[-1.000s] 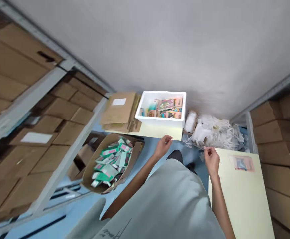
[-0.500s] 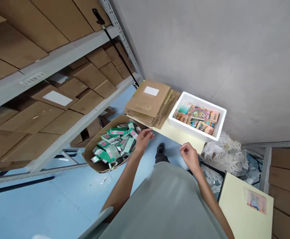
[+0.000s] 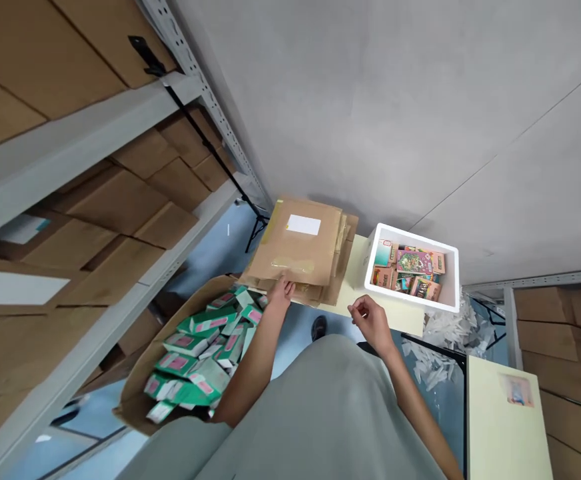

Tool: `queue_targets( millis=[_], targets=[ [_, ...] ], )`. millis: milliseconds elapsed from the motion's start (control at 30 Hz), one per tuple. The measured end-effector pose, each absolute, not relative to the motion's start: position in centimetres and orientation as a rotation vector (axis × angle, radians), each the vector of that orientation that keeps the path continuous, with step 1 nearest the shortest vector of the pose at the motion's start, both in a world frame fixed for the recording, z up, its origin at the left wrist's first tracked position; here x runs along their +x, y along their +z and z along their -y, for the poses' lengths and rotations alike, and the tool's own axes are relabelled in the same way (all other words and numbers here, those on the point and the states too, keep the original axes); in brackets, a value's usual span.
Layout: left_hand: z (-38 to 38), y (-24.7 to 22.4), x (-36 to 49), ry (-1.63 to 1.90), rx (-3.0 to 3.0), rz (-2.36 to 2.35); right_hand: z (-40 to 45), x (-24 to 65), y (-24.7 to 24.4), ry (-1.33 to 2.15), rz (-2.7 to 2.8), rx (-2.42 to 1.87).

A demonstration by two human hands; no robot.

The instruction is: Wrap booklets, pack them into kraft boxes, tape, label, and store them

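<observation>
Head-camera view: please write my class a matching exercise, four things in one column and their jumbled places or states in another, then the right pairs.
1. left hand
2. white tub
3. green boxes
4. black pole

A. heaped in an open carton
B. stands on splayed legs
C. at the near edge of the flattened cardboard
D. holds colourful packs

Pairs: 1-C; 2-D; 3-A; 4-B
</observation>
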State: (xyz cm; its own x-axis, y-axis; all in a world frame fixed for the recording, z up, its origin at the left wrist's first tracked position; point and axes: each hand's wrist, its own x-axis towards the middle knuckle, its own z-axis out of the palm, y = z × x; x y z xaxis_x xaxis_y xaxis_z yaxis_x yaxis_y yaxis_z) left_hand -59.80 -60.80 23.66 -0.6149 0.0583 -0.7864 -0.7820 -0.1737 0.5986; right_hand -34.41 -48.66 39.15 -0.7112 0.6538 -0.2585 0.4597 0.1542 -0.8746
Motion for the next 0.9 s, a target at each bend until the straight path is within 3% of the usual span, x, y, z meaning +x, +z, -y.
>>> queue_targets(
  millis=[300,467,667,900],
  targets=[
    [64.7,28.4,-59.7,2.091,-0.542,-1.507,48.3,-38.7,41.7,1.581,2.101,-1.103],
    [65.6,33.4,-60.5,2.012,-0.019,-1.542,45.9,-37.4,45.3,1.215,2.046,-1.069],
    [58.6,38.3,-58.1,1.798,0.437,-1.462,41.8,-27.6,49.1,0.449,1.797,-1.252],
    [47.3,39.4,-46.4,1.406,0.824,-1.306,46.3,-9.2,46.8,0.479,1.31,-1.763]
  ],
)
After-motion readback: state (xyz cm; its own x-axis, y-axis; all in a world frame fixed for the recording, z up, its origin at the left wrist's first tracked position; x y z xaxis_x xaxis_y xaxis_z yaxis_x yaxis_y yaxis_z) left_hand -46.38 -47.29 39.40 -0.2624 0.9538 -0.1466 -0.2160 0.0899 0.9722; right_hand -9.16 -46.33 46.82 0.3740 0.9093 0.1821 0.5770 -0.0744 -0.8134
